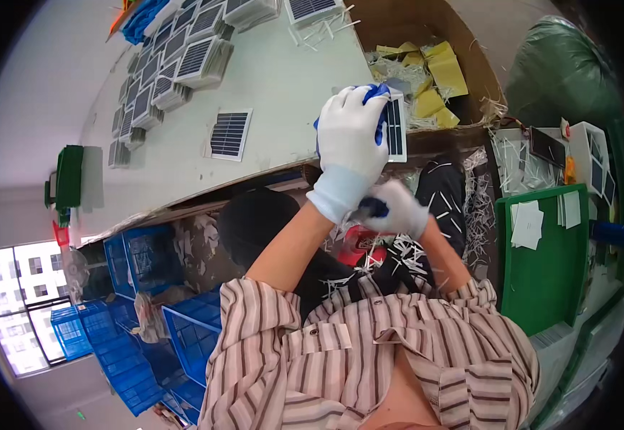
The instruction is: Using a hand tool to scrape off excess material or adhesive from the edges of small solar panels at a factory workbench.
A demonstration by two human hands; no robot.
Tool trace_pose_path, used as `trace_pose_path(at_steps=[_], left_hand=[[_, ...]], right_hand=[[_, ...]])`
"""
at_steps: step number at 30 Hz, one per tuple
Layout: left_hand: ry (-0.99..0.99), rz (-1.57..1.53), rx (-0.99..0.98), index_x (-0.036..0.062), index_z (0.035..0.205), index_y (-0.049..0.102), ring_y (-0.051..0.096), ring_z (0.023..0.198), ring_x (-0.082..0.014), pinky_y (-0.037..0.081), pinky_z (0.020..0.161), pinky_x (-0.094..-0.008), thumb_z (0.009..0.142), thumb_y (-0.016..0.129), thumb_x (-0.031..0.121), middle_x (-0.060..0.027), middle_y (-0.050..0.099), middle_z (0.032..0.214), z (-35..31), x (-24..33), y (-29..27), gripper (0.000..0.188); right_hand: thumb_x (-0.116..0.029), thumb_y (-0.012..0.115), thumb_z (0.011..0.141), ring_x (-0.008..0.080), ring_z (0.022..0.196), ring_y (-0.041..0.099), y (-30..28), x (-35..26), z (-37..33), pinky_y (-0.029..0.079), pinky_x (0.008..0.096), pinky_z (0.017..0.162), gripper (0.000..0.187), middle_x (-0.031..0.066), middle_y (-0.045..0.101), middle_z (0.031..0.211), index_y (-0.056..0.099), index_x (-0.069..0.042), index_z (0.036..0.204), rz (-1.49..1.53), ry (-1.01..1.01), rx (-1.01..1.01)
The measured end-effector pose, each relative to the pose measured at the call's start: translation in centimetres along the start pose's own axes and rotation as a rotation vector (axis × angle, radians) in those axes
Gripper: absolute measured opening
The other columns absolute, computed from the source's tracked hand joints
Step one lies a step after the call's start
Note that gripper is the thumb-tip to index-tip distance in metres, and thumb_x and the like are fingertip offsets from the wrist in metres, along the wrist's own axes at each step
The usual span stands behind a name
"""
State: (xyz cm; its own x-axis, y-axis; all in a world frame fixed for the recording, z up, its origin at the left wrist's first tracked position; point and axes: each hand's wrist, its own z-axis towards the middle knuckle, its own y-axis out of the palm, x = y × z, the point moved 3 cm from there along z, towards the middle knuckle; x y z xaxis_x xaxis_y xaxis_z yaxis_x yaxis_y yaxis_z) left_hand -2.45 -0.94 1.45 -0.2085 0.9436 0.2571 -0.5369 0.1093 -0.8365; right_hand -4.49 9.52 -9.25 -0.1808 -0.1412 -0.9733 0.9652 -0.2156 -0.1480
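Observation:
My left hand point(355, 132), in a white glove with blue grip coating, is closed over a small solar panel point(396, 129) at the table's edge. The panel's dark striped cells and white border show beside my fingers; the rest is hidden beneath the glove. Below it, my right hand point(400, 208), also gloved, is blurred by motion, with fingers curled around something dark that I cannot make out. To the left, another small solar panel point(231, 135) lies flat on the pale table point(276, 93). Stacks of similar panels point(203, 63) stand farther back.
An open cardboard box point(480, 68) with yellow pieces and white strips adjoins the table. White strips litter my lap. A green tray point(541, 287) with white papers stands at right, below a green sack point(563, 72). Blue crates point(150, 259) stand at left, near a black round stool point(269, 226).

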Motion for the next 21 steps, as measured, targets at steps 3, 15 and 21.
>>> trace_pose_path(at_steps=[3,15,21], left_hand=[[0.055,-0.013,0.13,0.0086,0.107,0.061,0.053,0.105,-0.0338,0.041,0.092,-0.043,0.071,0.064,0.006,-0.0136,0.059,0.108,2.1,-0.7,-0.1,0.036],[0.015,-0.017,0.075,0.0056,0.103,0.061,0.053,0.104,-0.0346,0.041,0.091,-0.0433,0.07,0.062,0.005,-0.0142,0.058,0.107,0.5,0.2,-0.5,0.033],[0.114,-0.191,-0.016,0.0046,0.103,0.063,0.052,0.108,-0.0348,0.041,0.094,-0.0428,0.068,0.066,0.005,-0.0147,0.059,0.111,0.5,-0.8,-1.3,0.035]], right_hand=[[-0.006,0.071,0.072,0.0114,0.062,0.06,-0.7,1.7,0.4,0.05,0.027,0.064,0.016,0.0066,0.063,0.07,0.063,-0.003,0.086,0.062,-0.056,0.527],[-0.029,0.042,0.098,0.0149,0.092,0.059,-3.6,3.0,10.4,0.05,0.0295,0.082,0.025,0.0047,0.057,0.097,0.053,-0.008,0.103,0.777,-0.268,0.561],[-0.027,0.054,0.092,0.0122,0.074,0.058,-8.6,2.5,7.2,0.049,0.0256,0.068,0.025,0.0051,0.061,0.088,0.059,-0.003,0.098,1.021,-0.077,0.645]])
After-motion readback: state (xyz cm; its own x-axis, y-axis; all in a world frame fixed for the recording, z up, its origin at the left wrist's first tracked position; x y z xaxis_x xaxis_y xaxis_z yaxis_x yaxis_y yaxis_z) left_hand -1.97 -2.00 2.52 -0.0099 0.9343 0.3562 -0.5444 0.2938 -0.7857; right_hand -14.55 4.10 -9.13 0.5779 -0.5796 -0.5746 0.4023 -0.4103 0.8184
